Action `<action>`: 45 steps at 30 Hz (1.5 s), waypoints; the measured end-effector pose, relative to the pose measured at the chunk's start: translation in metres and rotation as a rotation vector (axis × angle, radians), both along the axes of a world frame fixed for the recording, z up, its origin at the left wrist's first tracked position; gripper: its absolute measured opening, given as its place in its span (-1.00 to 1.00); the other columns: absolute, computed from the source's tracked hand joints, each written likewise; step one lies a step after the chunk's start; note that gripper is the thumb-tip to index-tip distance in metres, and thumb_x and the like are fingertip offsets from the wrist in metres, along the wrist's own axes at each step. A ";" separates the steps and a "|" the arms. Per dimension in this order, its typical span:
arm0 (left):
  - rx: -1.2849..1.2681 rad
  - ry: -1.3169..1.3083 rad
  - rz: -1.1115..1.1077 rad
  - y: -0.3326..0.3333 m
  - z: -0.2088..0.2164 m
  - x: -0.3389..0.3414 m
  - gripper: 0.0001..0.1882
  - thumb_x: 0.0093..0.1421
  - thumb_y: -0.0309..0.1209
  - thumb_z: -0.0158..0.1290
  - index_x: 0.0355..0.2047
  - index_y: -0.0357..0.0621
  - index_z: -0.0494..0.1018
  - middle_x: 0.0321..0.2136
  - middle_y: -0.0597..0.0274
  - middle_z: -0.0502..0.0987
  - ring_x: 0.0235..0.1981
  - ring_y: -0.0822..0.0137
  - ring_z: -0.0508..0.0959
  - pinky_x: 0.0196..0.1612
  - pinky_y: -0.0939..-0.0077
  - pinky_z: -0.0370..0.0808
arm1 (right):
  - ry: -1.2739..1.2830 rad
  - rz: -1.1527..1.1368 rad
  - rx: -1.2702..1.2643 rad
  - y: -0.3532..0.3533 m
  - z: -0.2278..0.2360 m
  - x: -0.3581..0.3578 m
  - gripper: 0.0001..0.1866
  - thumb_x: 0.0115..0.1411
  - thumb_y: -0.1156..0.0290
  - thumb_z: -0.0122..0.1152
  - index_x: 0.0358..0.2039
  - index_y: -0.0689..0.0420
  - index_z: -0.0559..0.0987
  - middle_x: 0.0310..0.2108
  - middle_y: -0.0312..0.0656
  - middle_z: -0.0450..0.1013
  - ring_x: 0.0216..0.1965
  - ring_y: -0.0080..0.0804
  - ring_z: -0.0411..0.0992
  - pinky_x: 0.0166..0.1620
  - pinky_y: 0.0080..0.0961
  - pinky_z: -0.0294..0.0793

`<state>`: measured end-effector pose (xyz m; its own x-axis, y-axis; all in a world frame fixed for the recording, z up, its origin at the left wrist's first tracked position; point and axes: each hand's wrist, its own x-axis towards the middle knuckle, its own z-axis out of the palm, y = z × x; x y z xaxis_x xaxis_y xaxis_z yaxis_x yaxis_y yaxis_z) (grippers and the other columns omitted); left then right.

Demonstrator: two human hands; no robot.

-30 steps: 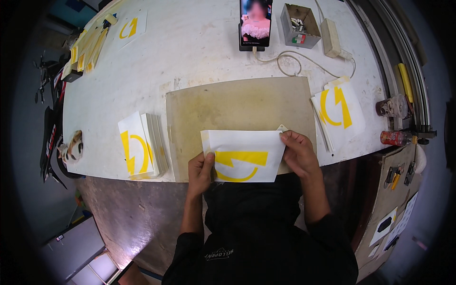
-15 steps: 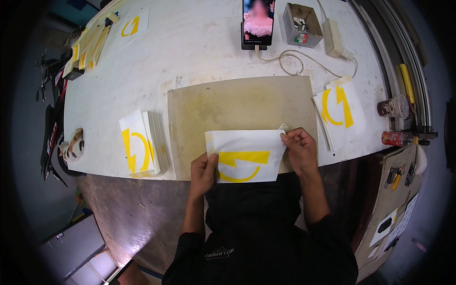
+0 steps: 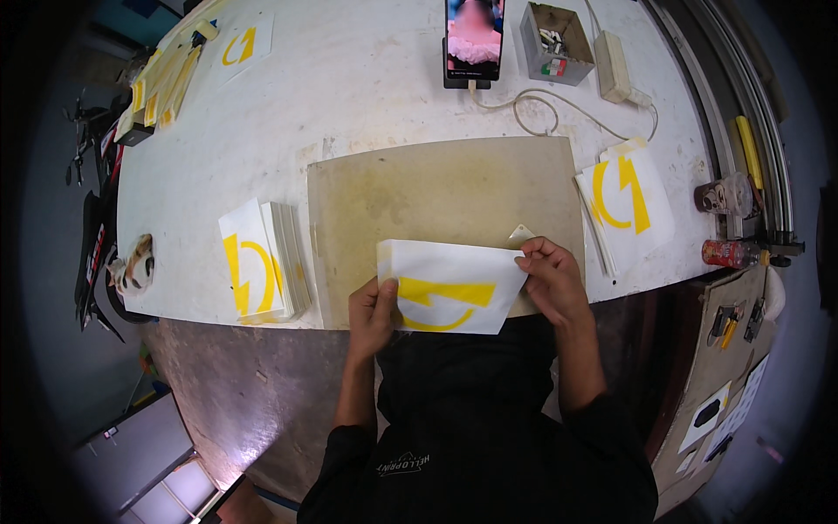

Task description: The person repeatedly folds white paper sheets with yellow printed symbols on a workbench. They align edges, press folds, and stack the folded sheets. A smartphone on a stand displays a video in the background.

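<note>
Past the near edge of my white bench (image 3: 375,79) the floor (image 3: 218,384) shows, dull and grey-brown; a tan mat (image 3: 436,192) covers the middle of that edge. The left pile (image 3: 256,262) and the right pile (image 3: 628,192) flank it, both yellow-printed. My sheet (image 3: 449,262) spans the mat's near edge, its lower part reaching past the bench. My left hand (image 3: 371,319) grips its left end, thumb on top; my right hand (image 3: 559,284) pinches the upper right corner between thumb and fingers. To handle it well, I judge, I want both pinches light and the pull even, since paper like this could crease, and my left thumb clear of the yellow mark (image 3: 449,290) close by. Toward the far edge stand a grey box (image 3: 572,72) and a phone (image 3: 474,39); by the near right corner, a cup (image 3: 729,196) and a smaller bottle (image 3: 729,254).
</note>
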<state>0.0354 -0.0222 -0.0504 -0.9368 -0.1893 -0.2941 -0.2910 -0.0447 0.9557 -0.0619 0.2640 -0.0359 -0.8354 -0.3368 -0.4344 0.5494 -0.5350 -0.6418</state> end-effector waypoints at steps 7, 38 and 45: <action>0.286 0.169 -0.020 -0.012 0.006 0.000 -0.68 0.42 -0.29 0.05 -0.13 -0.38 0.58 -0.27 0.27 0.64 -0.24 0.53 0.55 -0.14 0.59 0.47 | 0.166 0.220 0.228 0.002 0.011 -0.005 -0.79 0.15 0.66 0.38 -0.24 0.21 0.55 -0.34 -0.34 0.53 -0.35 -0.72 0.43 -0.23 -0.75 0.39; 0.089 0.023 0.044 -0.005 0.010 -0.010 -0.79 0.24 -0.54 0.24 -0.13 -0.38 0.60 -0.27 0.16 0.68 -0.28 0.42 0.64 -0.17 0.52 0.57 | 0.132 0.172 0.285 -0.008 0.002 0.006 -0.87 0.21 0.49 0.41 -0.40 0.14 0.57 -0.48 -0.50 0.44 -0.43 -0.80 0.31 -0.30 -0.76 0.28; 0.112 0.019 0.024 -0.005 0.012 -0.011 -0.78 0.24 -0.53 0.24 -0.11 -0.38 0.60 -0.27 0.16 0.68 -0.28 0.42 0.64 -0.17 0.51 0.57 | 0.098 0.213 0.167 -0.006 0.004 0.003 -0.87 0.27 0.47 0.34 -0.38 0.16 0.55 -0.43 -0.44 0.45 -0.38 -0.74 0.33 -0.27 -0.73 0.28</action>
<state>0.0241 -0.0268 -0.0384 -0.9381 -0.1787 -0.2967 -0.2703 -0.1577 0.9498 -0.0588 0.2583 -0.0315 -0.7943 -0.4394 -0.4196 0.5692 -0.2967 -0.7668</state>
